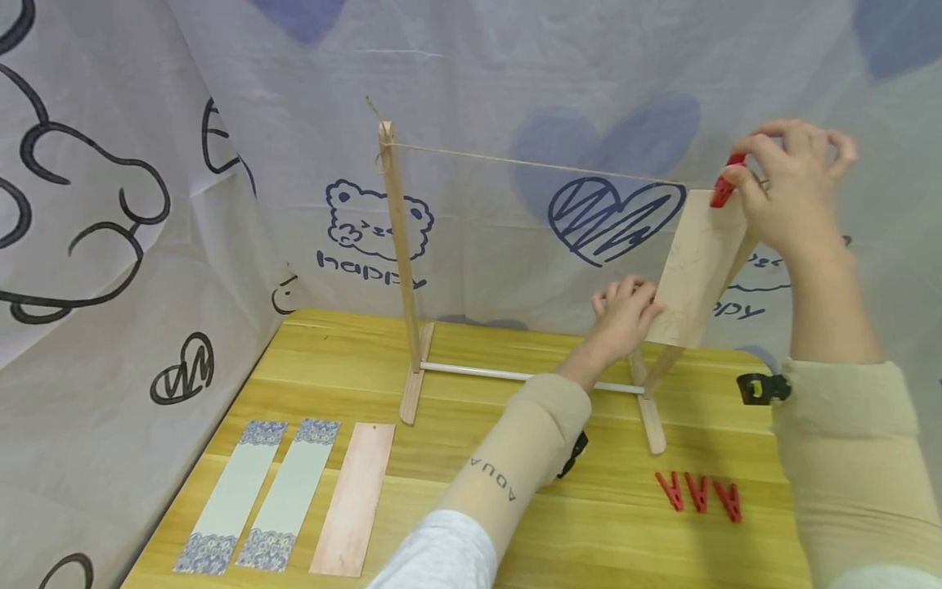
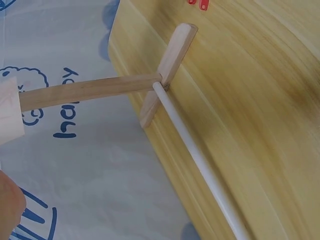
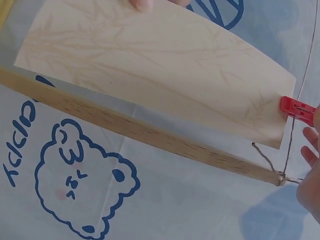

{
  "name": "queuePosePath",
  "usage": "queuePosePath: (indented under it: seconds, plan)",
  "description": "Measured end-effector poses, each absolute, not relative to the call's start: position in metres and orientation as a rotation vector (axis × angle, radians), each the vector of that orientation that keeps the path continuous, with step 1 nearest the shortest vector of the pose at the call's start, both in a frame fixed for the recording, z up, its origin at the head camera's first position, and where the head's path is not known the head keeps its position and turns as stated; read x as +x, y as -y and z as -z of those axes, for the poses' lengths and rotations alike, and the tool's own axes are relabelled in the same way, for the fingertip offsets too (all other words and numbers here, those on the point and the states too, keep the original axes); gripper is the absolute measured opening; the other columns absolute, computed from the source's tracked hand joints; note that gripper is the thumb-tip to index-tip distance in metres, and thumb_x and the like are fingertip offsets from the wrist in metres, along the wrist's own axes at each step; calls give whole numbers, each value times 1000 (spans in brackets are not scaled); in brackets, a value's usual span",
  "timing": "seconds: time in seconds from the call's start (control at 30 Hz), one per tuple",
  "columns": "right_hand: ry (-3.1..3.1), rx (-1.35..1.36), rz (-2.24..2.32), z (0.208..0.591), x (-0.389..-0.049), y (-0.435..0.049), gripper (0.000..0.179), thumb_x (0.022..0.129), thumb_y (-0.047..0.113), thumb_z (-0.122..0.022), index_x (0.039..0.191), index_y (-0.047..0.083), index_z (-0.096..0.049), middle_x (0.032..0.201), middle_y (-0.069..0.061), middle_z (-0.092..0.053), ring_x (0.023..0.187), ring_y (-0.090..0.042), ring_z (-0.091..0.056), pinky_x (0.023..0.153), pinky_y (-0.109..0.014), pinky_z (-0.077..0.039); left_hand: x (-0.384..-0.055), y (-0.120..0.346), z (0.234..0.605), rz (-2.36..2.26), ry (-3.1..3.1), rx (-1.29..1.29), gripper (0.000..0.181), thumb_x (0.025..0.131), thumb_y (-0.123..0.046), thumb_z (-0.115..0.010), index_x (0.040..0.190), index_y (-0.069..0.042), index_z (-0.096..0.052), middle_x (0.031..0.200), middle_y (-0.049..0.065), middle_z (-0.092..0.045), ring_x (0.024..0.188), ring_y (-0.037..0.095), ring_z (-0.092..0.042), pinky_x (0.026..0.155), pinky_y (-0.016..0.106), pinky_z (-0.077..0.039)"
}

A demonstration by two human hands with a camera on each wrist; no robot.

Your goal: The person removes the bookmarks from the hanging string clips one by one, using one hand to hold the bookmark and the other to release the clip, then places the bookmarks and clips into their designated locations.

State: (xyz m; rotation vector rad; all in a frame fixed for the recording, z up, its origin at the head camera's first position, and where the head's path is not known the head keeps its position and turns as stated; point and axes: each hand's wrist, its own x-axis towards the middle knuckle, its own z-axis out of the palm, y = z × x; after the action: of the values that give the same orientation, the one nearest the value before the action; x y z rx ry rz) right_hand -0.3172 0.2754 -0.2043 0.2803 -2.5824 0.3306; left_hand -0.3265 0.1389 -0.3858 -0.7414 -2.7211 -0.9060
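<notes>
Thumb and fingers of my right hand (image 1: 798, 184) pinch a red clothespin (image 1: 724, 186) at the top edge of a cream paper strip (image 1: 695, 270). Faint bamboo print shows on the strip in the right wrist view, and the clothespin bites its top end (image 3: 297, 109) beside the twine. The strip hangs tilted by the stand's right post (image 3: 150, 131). My left hand (image 1: 621, 315) pinches the strip's left edge low down, thumb over its front. The twine (image 1: 515, 160) runs from the left post (image 1: 400, 237) to the right one.
Three red clothespins (image 1: 697, 491) lie at the table's right. Two blue-patterned strips (image 1: 290, 495) and a pinkish strip (image 1: 353, 499) lie at the left. A white rod (image 1: 471, 372) joins the stand's wooden feet (image 1: 652, 425). Behind hangs a printed cloth (image 1: 478, 270).
</notes>
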Motion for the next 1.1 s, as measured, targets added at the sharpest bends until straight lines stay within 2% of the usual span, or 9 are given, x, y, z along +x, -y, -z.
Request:
queuePosePath:
  seconds: [0.2,0.47,0.7,0.83,1.1]
  plan:
    - [2517,280,-356,206,-319,-275,36,96,26,-45,122,0,-50,134,-21,-34,131,-34,-19,103,-44,10,-326,-140,386,912,2711,-745,25,95,-39,-35,100,-20,-51,133,-3,-40,116,14,-34,97,33,-16]
    - [2335,367,-387,211,-322,-277,31,92,23,-53,109,-2,-56,126,-20,-41,125,-33,-27,103,-41,6,-326,-139,386,930,2692,-772,24,95,-39,-35,95,-19,-49,132,-2,-41,115,16,-35,98,35,-16]
    - [2208,416,-398,211,-323,-275,30,91,22,-54,103,-4,-57,121,-22,-44,121,-34,-32,102,-43,3,-326,-137,387,934,2682,-765,25,95,-39,-34,94,-18,-49,131,-2,-41,116,16,-34,98,36,-16]
    - [2140,435,-397,211,-323,-274,33,91,25,-52,101,-6,-57,117,-24,-46,119,-35,-34,102,-44,1,-327,-136,388,941,2684,-759,25,95,-39,-34,94,-18,-49,132,-2,-41,117,16,-34,99,36,-16]
    - [2051,457,-406,209,-322,-275,55,88,45,-44,99,-7,-57,113,-23,-48,116,-36,-37,102,-45,-1,-327,-134,390,961,2674,-750,25,95,-38,-36,93,-18,-50,132,-1,-41,118,17,-34,99,36,-16]
